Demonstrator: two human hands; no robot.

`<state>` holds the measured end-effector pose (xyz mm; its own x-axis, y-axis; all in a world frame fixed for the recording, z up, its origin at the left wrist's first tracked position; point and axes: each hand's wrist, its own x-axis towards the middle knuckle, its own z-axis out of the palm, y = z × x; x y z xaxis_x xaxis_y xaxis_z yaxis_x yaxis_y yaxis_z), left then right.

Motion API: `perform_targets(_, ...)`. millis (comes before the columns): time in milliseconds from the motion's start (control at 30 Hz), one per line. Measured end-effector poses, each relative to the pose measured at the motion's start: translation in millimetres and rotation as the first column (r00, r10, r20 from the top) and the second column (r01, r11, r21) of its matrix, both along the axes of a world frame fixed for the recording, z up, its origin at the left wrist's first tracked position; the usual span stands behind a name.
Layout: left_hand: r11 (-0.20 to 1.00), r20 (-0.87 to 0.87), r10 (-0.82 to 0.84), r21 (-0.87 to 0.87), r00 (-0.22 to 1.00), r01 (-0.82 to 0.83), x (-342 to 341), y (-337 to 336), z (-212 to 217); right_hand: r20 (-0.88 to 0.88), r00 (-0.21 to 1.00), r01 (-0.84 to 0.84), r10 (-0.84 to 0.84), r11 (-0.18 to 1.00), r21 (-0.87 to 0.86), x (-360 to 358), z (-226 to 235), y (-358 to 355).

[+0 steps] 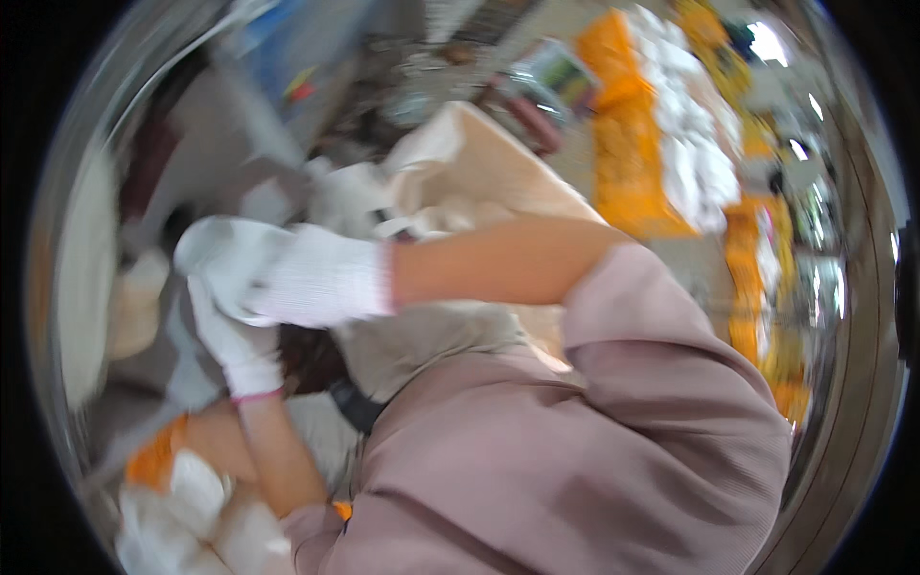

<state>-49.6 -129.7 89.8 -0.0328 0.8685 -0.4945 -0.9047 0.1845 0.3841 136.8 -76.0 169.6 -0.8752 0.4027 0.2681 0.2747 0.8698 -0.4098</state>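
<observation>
Wearing white knit cotton gloves, both hands meet: the right hand (287, 273) overlaps the left hand (225, 335), fingers together; blur hides any grip. Beige cloth (479, 163) lies just behind.

Orange-and-white packs (661, 144) stacked upper right; similar white packs (182, 508) lower left.

We look down from our head through one tilted fisheye view, very close over our own pink sleeve (575, 441) (the picture is blurred).
</observation>
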Motion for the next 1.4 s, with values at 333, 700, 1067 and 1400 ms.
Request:
perform_targets(333,0.856,-0.269,0.516,0.122,0.813,-0.502,-46.4,-0.6,-20.8,-0.09,0.99,0.109,-0.106,0.994,0.02,-79.1,-0.8,-42.5)
perform_targets(700,0.888,-0.345,0.44,0.302,0.829,-0.346,-37.8,11.7,-46.4,-0.028,0.976,0.123,-0.217,0.652,-0.748,-120.7,11.8,-13.8)
perform_targets(1067,0.914,0.016,0.333,0.241,0.943,-0.327,-27.0,12.8,-13.8,0.213,0.977,0.063,0.003,0.951,-0.303,-88.2,33.9,-55.2)
perform_targets(1400,0.866,-0.094,0.435,0.317,0.896,-0.387,-51.7,23.0,-48.0,-0.07,0.988,0.134,-0.136,0.99,-0.039,-87.6,7.9,-34.9)
